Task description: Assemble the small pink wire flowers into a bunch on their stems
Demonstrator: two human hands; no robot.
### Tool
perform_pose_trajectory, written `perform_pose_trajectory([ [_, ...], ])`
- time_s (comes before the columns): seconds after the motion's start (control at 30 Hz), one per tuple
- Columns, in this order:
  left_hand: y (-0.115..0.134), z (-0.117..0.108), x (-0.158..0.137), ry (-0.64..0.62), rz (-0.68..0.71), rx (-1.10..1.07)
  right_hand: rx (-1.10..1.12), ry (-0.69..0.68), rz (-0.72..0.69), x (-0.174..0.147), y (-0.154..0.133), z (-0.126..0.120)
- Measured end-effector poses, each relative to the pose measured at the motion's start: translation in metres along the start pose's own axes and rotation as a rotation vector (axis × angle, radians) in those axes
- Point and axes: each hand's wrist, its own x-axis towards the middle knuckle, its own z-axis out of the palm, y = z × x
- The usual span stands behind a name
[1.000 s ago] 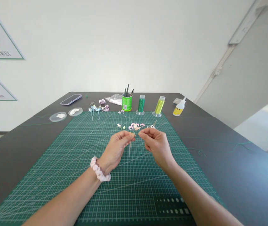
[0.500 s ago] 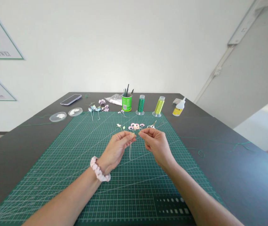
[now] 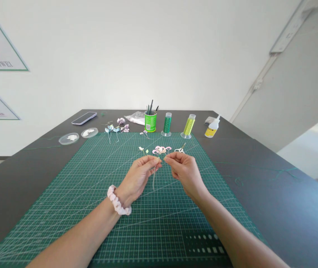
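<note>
Over the green cutting mat (image 3: 91, 208), my left hand (image 3: 140, 175), a pale scrunchie on its wrist, pinches the stem of a peach-pink flower (image 3: 162, 149). Pale stem ends (image 3: 153, 180) hang below those fingertips. Just to the right, my right hand (image 3: 183, 169) is closed in a pinch close to the left fingertips; whatever is in it is too fine to see. Pink ring-like flowers (image 3: 155, 151) show behind the held bloom, and I cannot tell whether they are joined to it. White-handled scissors (image 3: 179, 150) lie just beyond my right hand.
Behind the mat stand a green can of tools (image 3: 150, 122), a green thread spool (image 3: 167, 124), a yellow-green spool (image 3: 189, 125) and a glue bottle (image 3: 212, 127). Finished flowers (image 3: 116, 129), shallow dishes (image 3: 68, 139) and a phone (image 3: 84, 118) are at left. Loose thread (image 3: 259, 166) lies right.
My right hand has shifted very slightly left, nearer the left fingertips. The hanging stem ends have swung a little left. Both pinches stay closed.
</note>
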Motion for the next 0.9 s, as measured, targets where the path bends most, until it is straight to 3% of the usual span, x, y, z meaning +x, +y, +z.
perform_pose_trajectory([
  [0.9,-0.0016,-0.0007,0.0015,-0.01,0.002,-0.012,-0.029,-0.013,-0.001,-0.0012,0.0007,0.0014],
])
